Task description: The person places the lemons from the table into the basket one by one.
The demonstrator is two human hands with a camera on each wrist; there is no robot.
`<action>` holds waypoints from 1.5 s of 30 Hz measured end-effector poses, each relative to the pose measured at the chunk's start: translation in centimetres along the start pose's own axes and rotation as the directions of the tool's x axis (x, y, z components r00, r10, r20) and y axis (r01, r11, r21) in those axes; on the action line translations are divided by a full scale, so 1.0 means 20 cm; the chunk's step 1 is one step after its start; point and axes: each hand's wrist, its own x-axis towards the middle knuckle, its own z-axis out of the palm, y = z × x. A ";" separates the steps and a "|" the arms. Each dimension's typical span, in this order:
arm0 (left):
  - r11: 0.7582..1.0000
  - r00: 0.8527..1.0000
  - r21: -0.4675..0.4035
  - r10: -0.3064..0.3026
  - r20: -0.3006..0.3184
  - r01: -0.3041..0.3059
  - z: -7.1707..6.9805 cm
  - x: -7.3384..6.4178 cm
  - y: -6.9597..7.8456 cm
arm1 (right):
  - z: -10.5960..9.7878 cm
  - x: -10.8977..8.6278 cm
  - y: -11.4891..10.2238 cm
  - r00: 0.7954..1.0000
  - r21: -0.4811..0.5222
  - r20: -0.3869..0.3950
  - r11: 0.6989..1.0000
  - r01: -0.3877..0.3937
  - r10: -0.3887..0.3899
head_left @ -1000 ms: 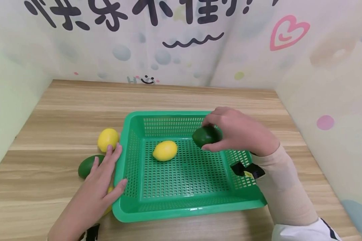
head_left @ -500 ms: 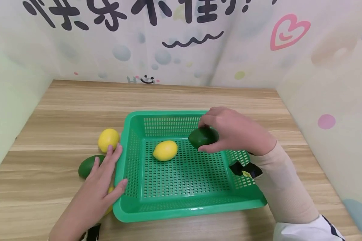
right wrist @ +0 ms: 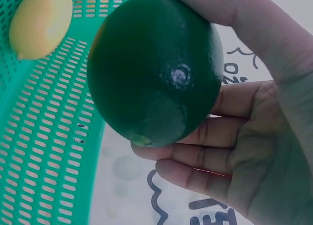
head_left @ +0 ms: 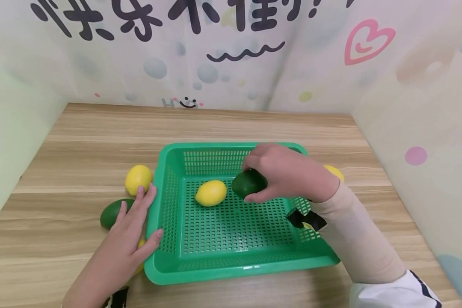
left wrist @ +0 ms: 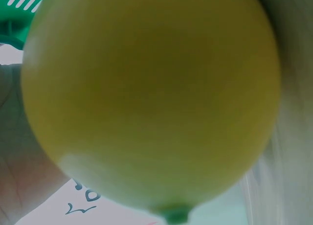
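My right hand [head_left: 288, 171] holds a dark green avocado [head_left: 249, 184] between thumb and fingers over the green perforated basket [head_left: 238, 269]. In the right wrist view the avocado [right wrist: 156, 73] has a small pale stem end, and the fingers curl behind it. A yellow lemon [head_left: 211, 193] lies in the basket, left of the held avocado. Spread fingers of my left hand [head_left: 123, 239] rest along the basket's left rim. Beside them on the table are a lemon [head_left: 138, 179] and another avocado [head_left: 113, 214]. One more lemon [left wrist: 151, 98], mostly hidden under that hand, fills the left wrist view.
A further lemon [head_left: 334, 172] shows behind my right forearm, outside the basket on the right. The wooden table [head_left: 111, 128] is bounded at the back by a printed wall sheet [head_left: 231, 77], with pale panels on both sides.
My right hand has moved left and slightly nearer with the avocado, bringing it closer to the lemon in the basket. The lemon behind the right forearm has come into view. The left hand stays put.
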 end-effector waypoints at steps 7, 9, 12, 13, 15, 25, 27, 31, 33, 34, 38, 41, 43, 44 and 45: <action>1.000 1.000 0.011 0.003 0.004 -0.003 0.00 0.00 0.01 | 0.02 0.02 -0.03 0.999 -0.016 0.022 0.999 0.029 -0.029; 1.000 1.000 0.011 0.004 0.004 -0.004 0.00 0.00 0.01 | 0.03 0.02 -0.03 0.999 -0.021 0.020 0.999 0.035 -0.034; 1.000 1.000 0.010 0.005 0.004 -0.005 0.00 0.00 0.01 | 0.03 0.03 -0.04 0.999 -0.028 0.022 0.999 0.039 -0.039; 1.000 1.000 0.009 0.006 0.004 -0.006 0.00 0.00 0.01 | 0.03 0.03 -0.05 0.999 -0.032 0.024 0.999 0.041 -0.040; 1.000 1.000 0.007 0.006 0.003 -0.007 0.00 0.00 0.00 | 0.03 0.04 -0.05 0.999 -0.034 0.028 0.999 0.041 -0.040; 1.000 1.000 -0.003 0.001 0.008 -0.001 0.00 0.00 0.00 | 0.04 0.07 -0.08 0.996 -0.041 0.043 0.996 0.076 -0.074; 1.000 1.000 -0.002 0.001 0.008 -0.001 0.00 0.00 0.00 | 0.04 0.07 -0.09 0.995 -0.040 0.039 0.995 0.092 -0.091; 1.000 1.000 -0.005 0.003 0.008 -0.003 0.00 0.00 0.00 | 0.04 0.09 -0.11 0.991 -0.061 0.038 0.990 0.127 -0.125; 1.000 1.000 -0.009 0.002 0.011 -0.002 0.00 0.00 0.00 | 0.05 0.09 -0.12 0.990 -0.078 0.043 0.987 0.141 -0.138; 1.000 1.000 -0.010 0.001 0.011 -0.001 0.00 0.00 0.00 | 0.06 0.10 -0.12 0.989 -0.088 0.046 0.985 0.147 -0.144; 1.000 1.000 -0.011 0.001 0.009 -0.001 0.00 0.00 0.00 | 0.07 0.10 -0.13 0.987 -0.106 0.056 0.982 0.157 -0.151; 1.000 1.000 -0.008 0.003 0.006 -0.003 0.00 0.00 0.00 | 0.07 0.11 -0.13 0.986 -0.104 0.062 0.982 0.158 -0.152; 1.000 1.000 -0.007 0.005 0.004 -0.005 0.00 0.00 0.00 | 0.08 0.11 -0.14 0.986 -0.105 0.068 0.981 0.161 -0.154; 1.000 1.000 -0.006 0.008 0.002 -0.008 0.00 0.00 0.00 | 0.08 0.12 -0.14 0.985 -0.106 0.072 0.981 0.162 -0.155; 1.000 1.000 -0.006 0.008 0.002 -0.008 0.00 0.00 0.00 | 0.08 0.12 -0.14 0.984 -0.112 0.077 0.980 0.166 -0.158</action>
